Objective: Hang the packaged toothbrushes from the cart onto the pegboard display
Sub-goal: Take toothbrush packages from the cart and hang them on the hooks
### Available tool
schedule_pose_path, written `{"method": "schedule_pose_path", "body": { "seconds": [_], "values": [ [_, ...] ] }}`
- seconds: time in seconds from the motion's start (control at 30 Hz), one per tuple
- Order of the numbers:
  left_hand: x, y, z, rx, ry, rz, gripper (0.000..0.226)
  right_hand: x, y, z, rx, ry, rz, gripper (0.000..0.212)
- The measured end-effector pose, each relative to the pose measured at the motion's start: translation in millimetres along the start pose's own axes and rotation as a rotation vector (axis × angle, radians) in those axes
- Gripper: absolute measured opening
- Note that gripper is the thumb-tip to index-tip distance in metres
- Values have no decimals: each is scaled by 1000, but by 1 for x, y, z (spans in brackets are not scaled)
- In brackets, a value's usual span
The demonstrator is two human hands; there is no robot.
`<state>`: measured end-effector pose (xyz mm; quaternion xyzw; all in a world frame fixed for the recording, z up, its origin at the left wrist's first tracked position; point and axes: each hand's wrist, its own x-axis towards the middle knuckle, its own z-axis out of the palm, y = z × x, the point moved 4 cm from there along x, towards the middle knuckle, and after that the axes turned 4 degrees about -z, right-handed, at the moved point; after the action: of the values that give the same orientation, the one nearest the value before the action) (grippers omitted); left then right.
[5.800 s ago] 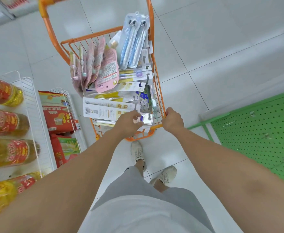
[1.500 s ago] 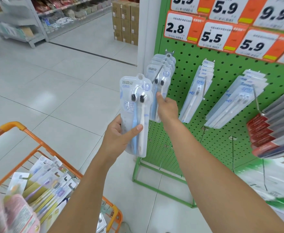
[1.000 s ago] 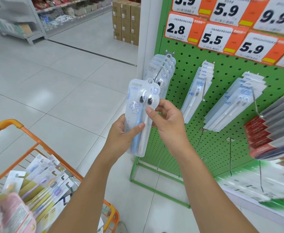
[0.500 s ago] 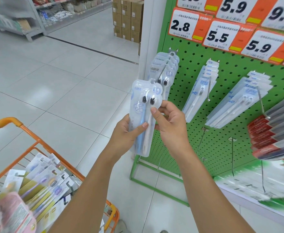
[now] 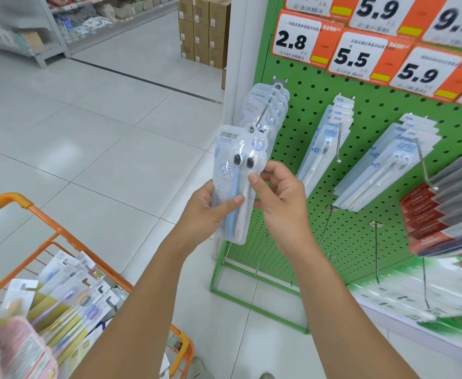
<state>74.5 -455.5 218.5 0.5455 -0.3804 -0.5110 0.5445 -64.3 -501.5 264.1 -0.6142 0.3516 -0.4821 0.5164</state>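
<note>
A clear twin-pack of toothbrushes (image 5: 236,157), one blue and one white, stands upright in front of the green pegboard (image 5: 361,220). My left hand (image 5: 210,212) grips the pack's lower half, thumb across its front. My right hand (image 5: 279,195) pinches the pack's right edge just below the brush heads. The pack's hang hole sits at the tip of a metal peg (image 5: 262,116) that carries several matching packs (image 5: 268,105). The orange cart (image 5: 68,239) at lower left holds several more toothbrush packs (image 5: 68,305).
More toothbrush packs hang on pegs to the right (image 5: 325,140), (image 5: 388,165), with red boxed goods (image 5: 429,222) at the far right. Orange price tags (image 5: 301,39) line the board's top. Several bare pegs (image 5: 325,225) stick out lower down. Cardboard boxes (image 5: 202,28) stand behind.
The pack has risen slightly and moved toward the peg tip, held by both hands. Earlier my right hand left the hung packs and came onto this pack.
</note>
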Motion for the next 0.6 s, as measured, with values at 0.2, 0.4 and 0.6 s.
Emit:
{"method": "schedule_pose_path", "body": {
  "seconds": [0.2,0.4,0.6],
  "values": [
    [4,-7,0,39,40,-35,40,5,8,-2,-12,37,55,7],
    [31,-9,-13,185,326,-79,31,38,16,-4,-73,108,117,12],
    [42,-10,-10,247,239,-73,47,61,17,-11,-198,171,39,12]
  ]
}}
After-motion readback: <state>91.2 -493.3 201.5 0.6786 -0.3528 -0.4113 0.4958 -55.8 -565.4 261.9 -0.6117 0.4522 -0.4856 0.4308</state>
